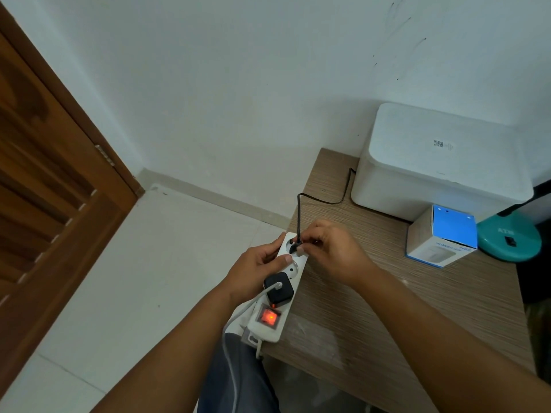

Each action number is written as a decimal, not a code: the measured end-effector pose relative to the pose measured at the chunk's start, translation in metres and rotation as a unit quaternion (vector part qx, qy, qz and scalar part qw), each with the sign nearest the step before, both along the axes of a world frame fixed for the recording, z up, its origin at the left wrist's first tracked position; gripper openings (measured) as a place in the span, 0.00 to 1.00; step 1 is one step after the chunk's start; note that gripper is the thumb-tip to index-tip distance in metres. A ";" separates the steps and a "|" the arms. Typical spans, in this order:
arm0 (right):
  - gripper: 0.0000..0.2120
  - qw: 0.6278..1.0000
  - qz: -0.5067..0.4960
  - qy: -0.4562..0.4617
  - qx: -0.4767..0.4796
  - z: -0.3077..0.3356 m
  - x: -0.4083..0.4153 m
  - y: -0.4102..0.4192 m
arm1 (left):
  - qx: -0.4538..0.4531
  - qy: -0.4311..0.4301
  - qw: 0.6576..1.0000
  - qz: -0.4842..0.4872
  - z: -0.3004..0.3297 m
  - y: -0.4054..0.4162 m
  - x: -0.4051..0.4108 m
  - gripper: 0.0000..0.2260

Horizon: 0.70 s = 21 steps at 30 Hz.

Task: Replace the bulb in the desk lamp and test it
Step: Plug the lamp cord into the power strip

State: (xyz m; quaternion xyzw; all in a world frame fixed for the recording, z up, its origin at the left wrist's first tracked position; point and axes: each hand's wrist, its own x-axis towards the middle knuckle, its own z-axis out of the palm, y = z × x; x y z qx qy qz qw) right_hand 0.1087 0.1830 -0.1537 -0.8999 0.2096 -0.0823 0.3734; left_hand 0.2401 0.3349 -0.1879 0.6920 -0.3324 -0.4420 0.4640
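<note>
A white power strip [286,296] lies at the left edge of the wooden table [417,308], its red switch [269,317] lit. My left hand [256,269] grips the strip's far end from the left side. My right hand [331,251] pinches a black plug [295,247] at the strip's farthest socket; its black cord [316,199] runs back behind the white box. The teal base of the desk lamp [510,242] sits at the right edge, with the rest of the lamp cut off. No bulb is in view.
A black adapter [278,289] with a white cable sits in a nearer socket. A large white lidded box [441,165] stands at the table's back against the wall. A small blue-and-white carton [444,236] lies beside the lamp base. A wooden door [53,189] is at the left.
</note>
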 end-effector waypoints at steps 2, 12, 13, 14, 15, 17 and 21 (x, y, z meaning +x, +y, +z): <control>0.06 1.000 -0.008 -0.001 0.002 -0.002 0.000 0.002 | 0.000 0.003 1.000 0.001 -0.001 0.000 0.001 0.18; 0.10 0.999 -0.032 0.020 -0.013 -0.016 0.002 0.002 | 0.010 0.012 1.000 0.001 -0.007 0.000 0.002 0.20; 0.10 0.999 -0.033 0.024 -0.017 -0.016 0.003 0.002 | 0.013 0.010 1.000 0.001 -0.007 0.000 0.002 0.20; 0.10 0.999 -0.035 0.027 -0.019 -0.016 0.003 0.003 | 0.014 0.006 1.000 0.000 -0.005 0.000 0.002 0.19; 0.11 0.999 -0.037 0.030 -0.020 -0.015 0.003 0.004 | 0.017 0.000 1.000 -0.004 -0.003 0.000 0.003 0.19; 0.12 0.998 -0.042 0.033 -0.018 -0.011 -0.001 0.007 | 0.029 -0.013 0.999 -0.020 0.004 -0.001 0.005 0.18; 0.17 0.997 -0.073 0.032 -0.010 -0.002 -0.019 0.017 | 0.062 -0.066 0.995 -0.046 0.019 0.001 0.010 0.15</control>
